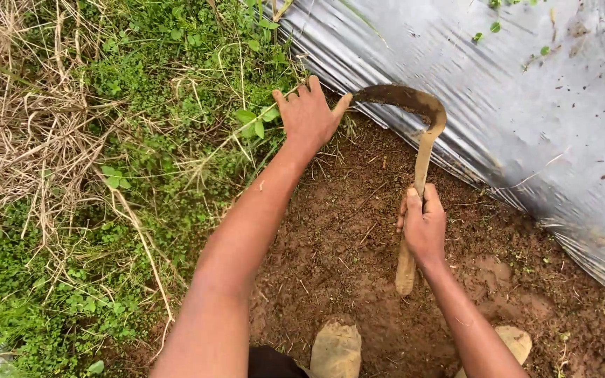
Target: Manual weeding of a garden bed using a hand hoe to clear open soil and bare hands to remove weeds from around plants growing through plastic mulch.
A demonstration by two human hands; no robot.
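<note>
Right hand [425, 227], fingers clenched round the wooden handle of a sickle [418, 133], curved blade lying at the edge of the silver plastic sheet [526, 105], over bare soil [344, 245]. Left hand [309, 115] reaching into the weeds [176, 105], fingers released and spread, pressed on green stems just beside the blade tip. Muddy shoes [337, 350] below.

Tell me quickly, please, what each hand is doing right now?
Left hand: open, fingers spread, pressing on the weeds, holding nothing.
Right hand: closed around the wooden handle of the sickle.
</note>
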